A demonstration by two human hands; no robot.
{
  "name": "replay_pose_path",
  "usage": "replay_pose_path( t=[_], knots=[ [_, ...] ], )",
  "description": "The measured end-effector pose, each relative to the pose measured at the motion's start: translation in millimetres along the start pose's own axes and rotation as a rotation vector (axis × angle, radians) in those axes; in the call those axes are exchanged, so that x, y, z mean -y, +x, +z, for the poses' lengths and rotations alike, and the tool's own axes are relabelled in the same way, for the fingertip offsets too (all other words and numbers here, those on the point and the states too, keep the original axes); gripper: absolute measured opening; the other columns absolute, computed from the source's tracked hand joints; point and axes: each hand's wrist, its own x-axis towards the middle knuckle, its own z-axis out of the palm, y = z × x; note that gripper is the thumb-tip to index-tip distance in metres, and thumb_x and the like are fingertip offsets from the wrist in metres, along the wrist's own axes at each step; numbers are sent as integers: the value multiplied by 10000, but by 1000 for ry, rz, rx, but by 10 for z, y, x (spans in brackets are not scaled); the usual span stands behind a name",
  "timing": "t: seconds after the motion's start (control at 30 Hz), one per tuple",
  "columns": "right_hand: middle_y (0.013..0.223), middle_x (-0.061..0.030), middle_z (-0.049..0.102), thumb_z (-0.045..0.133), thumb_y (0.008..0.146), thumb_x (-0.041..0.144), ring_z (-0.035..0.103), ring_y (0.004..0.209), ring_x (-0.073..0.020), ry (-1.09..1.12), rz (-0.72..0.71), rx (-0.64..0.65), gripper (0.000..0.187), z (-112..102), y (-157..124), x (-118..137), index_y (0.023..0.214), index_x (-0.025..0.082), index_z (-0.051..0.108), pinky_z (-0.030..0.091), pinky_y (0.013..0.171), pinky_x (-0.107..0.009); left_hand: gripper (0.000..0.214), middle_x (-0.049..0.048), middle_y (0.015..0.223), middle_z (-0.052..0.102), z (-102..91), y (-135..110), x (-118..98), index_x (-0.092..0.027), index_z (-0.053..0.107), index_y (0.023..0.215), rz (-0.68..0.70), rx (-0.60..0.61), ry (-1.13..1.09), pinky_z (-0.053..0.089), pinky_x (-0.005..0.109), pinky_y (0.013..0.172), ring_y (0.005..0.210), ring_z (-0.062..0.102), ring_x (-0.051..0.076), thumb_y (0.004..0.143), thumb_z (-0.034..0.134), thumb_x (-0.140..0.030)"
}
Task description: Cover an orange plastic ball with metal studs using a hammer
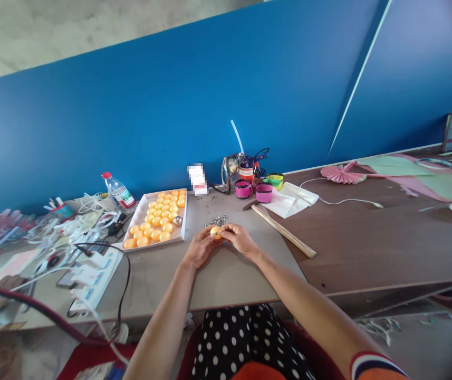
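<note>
An orange ball (215,233), like a ping-pong ball, sits between my two hands above the tabletop, with a small dark spot on its near side. My left hand (202,247) grips it from the left, its fingers curled around it. From the right, the pinched fingertips of my right hand (240,238) press against the same ball; any small part between them is too tiny to make out. Just beyond my fingers lies a pile of small shiny metal pieces (220,220). To the left, a shallow white box (188,203) holds many orange balls and one silvery round object (177,220).
A hammer (285,232) with a wooden handle lies right of my hands. Pink bands (264,192) and white paper (295,199) are behind it. Leftward are a bottle (121,192), a power strip (97,279) and tangled cables. Another person's hand (0,293) rests at far left.
</note>
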Motion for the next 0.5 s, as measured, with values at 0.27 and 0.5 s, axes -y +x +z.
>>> replay_pose_path(
  t=[0.27, 0.5],
  knots=[
    [587, 51, 484, 585, 684, 349, 426, 569, -92, -15, 2, 27, 169, -4, -5, 26, 712, 183, 573, 350, 575, -222, 372, 87, 955, 664, -5, 0, -3, -153, 600, 1046, -2, 7, 5, 433, 386, 871, 839, 633, 206, 697, 703, -234],
    [584, 50, 480, 573, 689, 351, 416, 569, -92, -3, 0, 12, 174, 8, -13, 27, 722, 180, 567, 335, 574, -221, 386, 91, 977, 660, -38, 18, 20, -148, 594, 1061, 5, 2, 7, 431, 386, 885, 838, 633, 197, 700, 701, -233]
  ],
)
